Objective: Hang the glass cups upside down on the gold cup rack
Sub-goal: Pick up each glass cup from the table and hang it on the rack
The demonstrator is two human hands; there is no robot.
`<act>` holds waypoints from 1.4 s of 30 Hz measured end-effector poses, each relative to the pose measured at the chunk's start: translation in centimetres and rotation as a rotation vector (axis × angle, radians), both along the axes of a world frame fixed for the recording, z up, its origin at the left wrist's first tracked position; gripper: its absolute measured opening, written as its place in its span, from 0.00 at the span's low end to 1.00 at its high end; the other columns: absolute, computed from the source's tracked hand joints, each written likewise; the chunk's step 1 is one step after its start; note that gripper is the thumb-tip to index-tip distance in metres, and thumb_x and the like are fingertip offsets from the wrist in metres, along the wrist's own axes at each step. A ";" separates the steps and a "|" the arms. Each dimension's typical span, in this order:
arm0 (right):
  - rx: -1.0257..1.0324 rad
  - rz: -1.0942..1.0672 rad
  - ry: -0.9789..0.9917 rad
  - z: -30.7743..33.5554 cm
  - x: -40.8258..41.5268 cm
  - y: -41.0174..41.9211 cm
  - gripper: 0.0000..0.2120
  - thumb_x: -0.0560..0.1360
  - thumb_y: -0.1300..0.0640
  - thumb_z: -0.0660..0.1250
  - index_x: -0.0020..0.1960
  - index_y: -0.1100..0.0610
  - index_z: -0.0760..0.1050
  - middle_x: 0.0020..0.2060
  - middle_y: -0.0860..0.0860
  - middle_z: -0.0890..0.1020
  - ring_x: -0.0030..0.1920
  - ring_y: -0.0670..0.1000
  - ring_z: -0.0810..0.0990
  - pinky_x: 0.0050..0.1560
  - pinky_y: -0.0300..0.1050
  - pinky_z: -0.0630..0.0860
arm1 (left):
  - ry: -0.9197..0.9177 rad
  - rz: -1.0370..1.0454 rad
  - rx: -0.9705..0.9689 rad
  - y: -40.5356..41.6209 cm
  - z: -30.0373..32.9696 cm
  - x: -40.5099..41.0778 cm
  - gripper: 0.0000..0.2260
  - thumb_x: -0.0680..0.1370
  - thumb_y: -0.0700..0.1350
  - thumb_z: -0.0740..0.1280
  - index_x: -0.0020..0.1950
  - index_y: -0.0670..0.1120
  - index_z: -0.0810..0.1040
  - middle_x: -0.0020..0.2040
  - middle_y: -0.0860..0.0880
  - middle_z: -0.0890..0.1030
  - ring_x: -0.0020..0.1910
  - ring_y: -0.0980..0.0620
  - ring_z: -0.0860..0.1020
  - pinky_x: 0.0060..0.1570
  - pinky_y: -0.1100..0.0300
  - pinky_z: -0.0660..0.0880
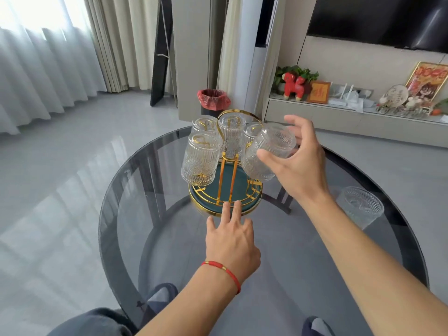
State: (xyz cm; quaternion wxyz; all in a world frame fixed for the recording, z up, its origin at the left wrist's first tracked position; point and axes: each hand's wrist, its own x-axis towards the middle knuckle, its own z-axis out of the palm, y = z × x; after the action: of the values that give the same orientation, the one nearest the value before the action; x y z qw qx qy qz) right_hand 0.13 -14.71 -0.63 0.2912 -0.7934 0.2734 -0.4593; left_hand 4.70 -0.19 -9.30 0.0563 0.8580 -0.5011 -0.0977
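my right hand (294, 166) has a ribbed glass cup (269, 154) tipped mouth-down at the right side of the gold cup rack (226, 180), thumb on the near wall, fingers spread loosely around the base. whether it sits on its gold prong yet, i can't tell; the glass hides that, and the grip looks light, so i'd say i'm at the point of seating it. my left hand (230, 238) is flat and open, holding nothing, two fingertips (232, 206) touching the gold rim of the teal tray (252, 204) under the rack, steadying it, i'd judge. count so far: one upside-down cup front left (200, 161), one behind it (204, 124), one at the back centre (231, 132), one back right (252, 132), partly hidden. so four hung, this one is the fifth. one more cup (360, 206) stands upright on the glass table (150, 238), well apart to the right. that one's left, and i can't see from here which prong is free for it.
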 end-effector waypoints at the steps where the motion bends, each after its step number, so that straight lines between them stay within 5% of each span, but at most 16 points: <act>1: -0.002 0.007 0.027 -0.2 0.4 0.0 0.36 0.66 0.51 0.82 0.70 0.50 0.72 0.62 0.46 0.78 0.64 0.47 0.77 0.64 0.47 0.75 | -0.001 0.001 0.002 0.0 0.0 -0.1 0.22 0.80 0.53 0.64 0.73 0.46 0.71 0.85 0.43 0.48 0.84 0.41 0.44 0.77 0.34 0.57; 10: -0.071 0.049 0.211 -2.5 1.1 0.1 0.37 0.69 0.52 0.80 0.73 0.50 0.67 0.68 0.48 0.78 0.70 0.52 0.72 0.62 0.39 0.64 | -0.020 -0.004 0.034 -0.2 0.3 -0.2 0.22 0.81 0.53 0.63 0.73 0.46 0.71 0.85 0.43 0.47 0.84 0.40 0.44 0.76 0.34 0.60; 19: -0.055 0.101 0.326 -3.7 -2.1 0.1 0.36 0.78 0.48 0.72 0.80 0.52 0.59 0.75 0.52 0.72 0.73 0.53 0.71 0.69 0.44 0.67 | 0.000 0.015 -0.002 -0.4 0.0 -0.2 0.22 0.80 0.53 0.64 0.73 0.47 0.71 0.85 0.44 0.50 0.84 0.41 0.46 0.75 0.36 0.65; 24: -0.140 -0.003 0.407 -5.2 -7.5 -1.6 0.22 0.79 0.55 0.70 0.72 0.54 0.72 0.68 0.53 0.77 0.68 0.54 0.74 0.64 0.37 0.61 | -0.016 0.046 -0.184 -1.0 0.3 -0.5 0.18 0.79 0.50 0.64 0.68 0.47 0.75 0.74 0.46 0.72 0.76 0.42 0.65 0.65 0.45 0.73; 28: -0.316 -0.196 0.570 -6.6 -11.1 -4.3 0.15 0.72 0.52 0.69 0.57 0.53 0.82 0.63 0.55 0.81 0.66 0.61 0.74 0.69 0.54 0.61 | 0.082 -0.034 -0.441 -1.3 0.1 -1.0 0.16 0.78 0.46 0.66 0.66 0.47 0.78 0.66 0.49 0.79 0.69 0.45 0.74 0.60 0.47 0.77; 31: -0.160 -0.323 0.603 -7.0 -12.8 -5.7 0.24 0.72 0.49 0.75 0.67 0.51 0.78 0.71 0.58 0.73 0.73 0.63 0.67 0.74 0.62 0.59 | 0.088 -0.084 -0.514 -1.2 0.1 -1.6 0.16 0.77 0.45 0.67 0.64 0.47 0.79 0.64 0.49 0.81 0.66 0.45 0.76 0.57 0.48 0.79; 35: 0.107 -0.279 0.360 -7.6 -14.4 -5.9 0.44 0.71 0.56 0.80 0.80 0.55 0.59 0.77 0.57 0.64 0.78 0.56 0.61 0.75 0.47 0.58 | 0.093 -0.088 -0.551 -1.2 0.1 -2.0 0.16 0.77 0.44 0.67 0.65 0.47 0.79 0.63 0.49 0.82 0.65 0.46 0.77 0.56 0.51 0.79; 42: 0.521 -0.326 0.164 -9.4 -15.1 -6.9 0.46 0.71 0.50 0.80 0.80 0.50 0.57 0.72 0.51 0.74 0.72 0.52 0.72 0.62 0.44 0.66 | 0.120 -0.111 -0.571 -1.2 0.1 -2.5 0.16 0.79 0.44 0.66 0.67 0.49 0.77 0.64 0.50 0.82 0.64 0.48 0.77 0.57 0.52 0.79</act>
State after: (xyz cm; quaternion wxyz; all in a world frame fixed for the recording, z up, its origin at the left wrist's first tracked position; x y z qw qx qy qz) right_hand -15.02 -21.62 -10.01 0.3841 -0.6723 0.5277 -0.3492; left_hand 2.20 -1.37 -9.21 0.3196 0.7714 -0.5502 -0.0060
